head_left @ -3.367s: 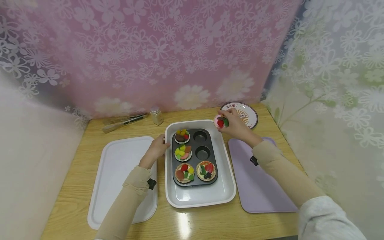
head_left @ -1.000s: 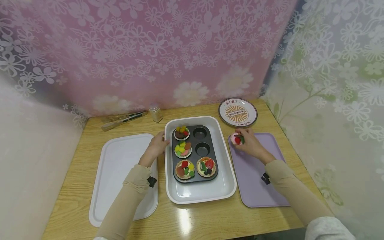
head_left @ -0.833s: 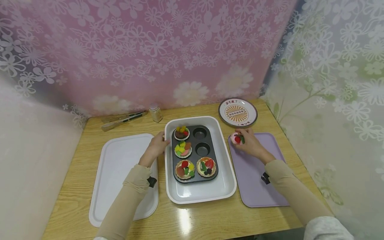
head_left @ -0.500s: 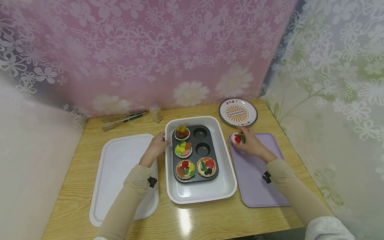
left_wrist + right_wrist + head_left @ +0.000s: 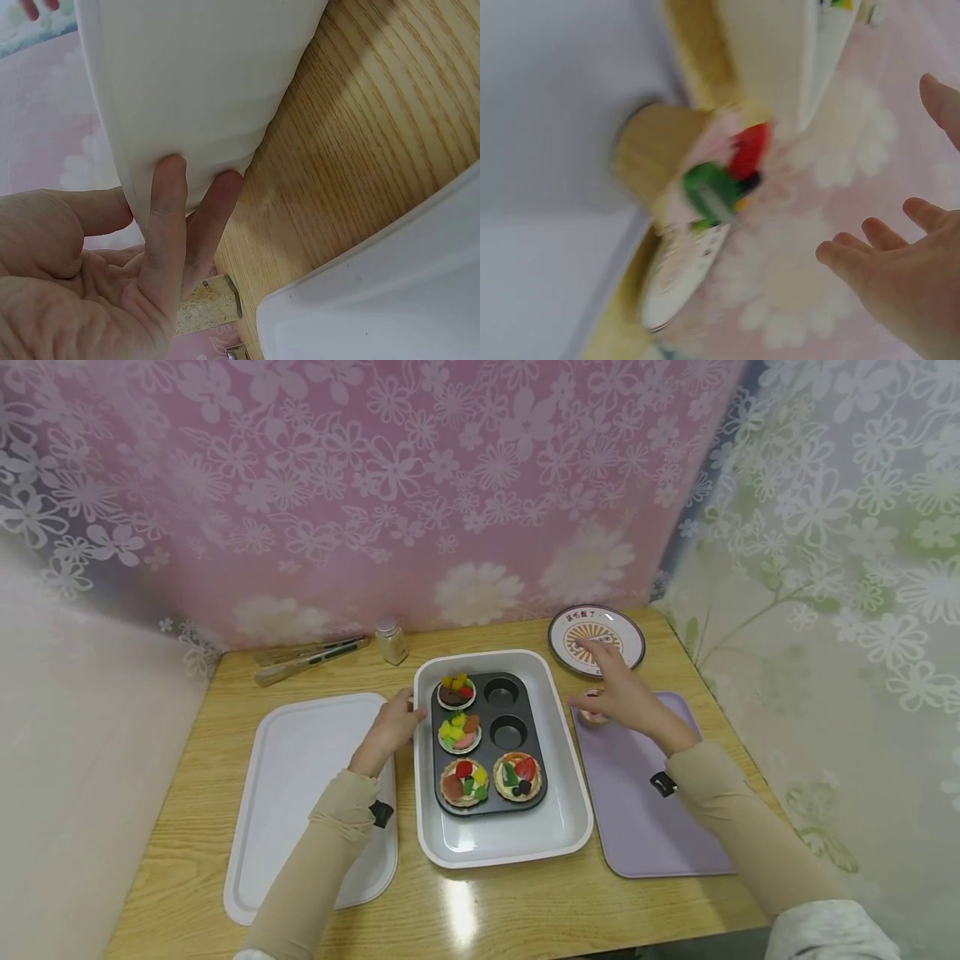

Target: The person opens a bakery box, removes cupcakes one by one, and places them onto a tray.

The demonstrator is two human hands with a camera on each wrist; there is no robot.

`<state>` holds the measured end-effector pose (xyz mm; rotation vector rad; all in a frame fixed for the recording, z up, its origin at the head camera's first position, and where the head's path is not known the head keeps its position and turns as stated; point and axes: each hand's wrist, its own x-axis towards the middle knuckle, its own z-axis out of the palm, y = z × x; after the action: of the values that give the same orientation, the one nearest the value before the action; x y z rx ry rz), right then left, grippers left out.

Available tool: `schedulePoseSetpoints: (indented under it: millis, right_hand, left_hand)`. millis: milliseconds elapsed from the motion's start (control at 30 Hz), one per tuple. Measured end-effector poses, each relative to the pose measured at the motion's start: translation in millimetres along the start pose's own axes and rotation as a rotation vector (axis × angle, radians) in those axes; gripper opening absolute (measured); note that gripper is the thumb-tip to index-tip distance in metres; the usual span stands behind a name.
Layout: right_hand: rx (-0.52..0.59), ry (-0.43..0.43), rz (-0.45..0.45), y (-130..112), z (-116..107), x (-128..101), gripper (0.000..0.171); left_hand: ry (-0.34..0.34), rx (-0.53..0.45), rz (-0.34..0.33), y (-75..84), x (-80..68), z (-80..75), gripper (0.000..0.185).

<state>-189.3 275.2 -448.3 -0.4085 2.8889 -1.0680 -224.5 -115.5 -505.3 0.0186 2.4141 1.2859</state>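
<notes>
A pink cupcake [image 5: 592, 717] [image 5: 697, 176] with red and green toppings stands at the far left corner of the purple tray [image 5: 645, 810]. My right hand [image 5: 611, 689] [image 5: 900, 262] hovers just above it, fingers spread, holding nothing. My left hand [image 5: 393, 727] [image 5: 150, 247] rests with straight fingers [image 5: 169, 202] against the outer left wall of the white deep tray [image 5: 495, 860] [image 5: 187, 90]. In that tray lies a dark muffin pan [image 5: 489, 727] with several decorated tarts [image 5: 462, 782] and two bare cups.
A flat white tray [image 5: 300, 793] [image 5: 390, 300] lies left of the deep one. A patterned plate [image 5: 622, 639] sits at the back right, a small jar [image 5: 392, 641] and tongs [image 5: 307, 660] at the back. Flowered curtains wall in the wooden table [image 5: 525, 910].
My right hand carried the cupcake from near the plate down onto the purple tray, then let go and lifted with fingers spread. The left hand has stayed on the deep tray.
</notes>
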Motion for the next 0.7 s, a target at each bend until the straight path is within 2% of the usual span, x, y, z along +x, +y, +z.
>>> schedulePoseSetpoints:
  millis: [133,300,700]
  right_hand:
    - [0.031,-0.053,-0.059,-25.8,4.3,0.3,0.1]
    - [0.04,-0.152,-0.095,-46.3,16.0,-3.0,0.102]
    - [-0.021,-0.313,-0.113,-61.8,54.0,-17.7,0.102]
  left_hand:
    - [-0.002,0.005,-0.005,-1.0,2.5,-0.3,0.056]
    - [0.001,0.001,0.002,-1.7,2.9,-0.8,0.056]
    - [-0.002,-0.024,0.004,-3.7,2.5,-1.1,0.055]
